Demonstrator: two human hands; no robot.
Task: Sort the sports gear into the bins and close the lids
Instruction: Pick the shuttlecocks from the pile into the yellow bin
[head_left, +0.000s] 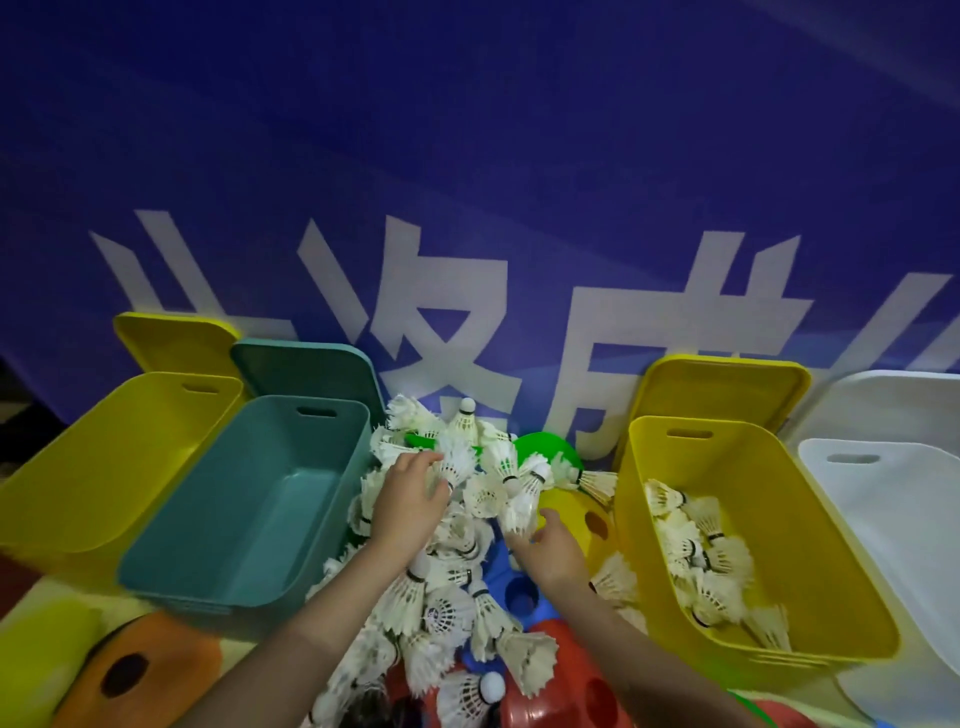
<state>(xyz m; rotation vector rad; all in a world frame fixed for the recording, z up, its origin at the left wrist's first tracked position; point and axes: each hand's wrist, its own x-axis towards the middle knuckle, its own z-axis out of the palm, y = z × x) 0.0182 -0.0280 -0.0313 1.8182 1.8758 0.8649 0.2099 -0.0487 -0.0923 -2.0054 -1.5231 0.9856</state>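
Hands work the shuttlecock pile (447, 571): left hand (410, 499) curls round a shuttlecock (453, 465), right hand (553, 545) pinches another (524, 501); yellow bin (753, 545) just right.

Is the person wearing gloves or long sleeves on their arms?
No. The left hand and right hand are both bare, with no gloves, and both forearms are uncovered as far as the picture shows. No sleeve, watch, bracelet or ring can be seen. The picture is a bit dim and blurry, so tiny things might be missed.
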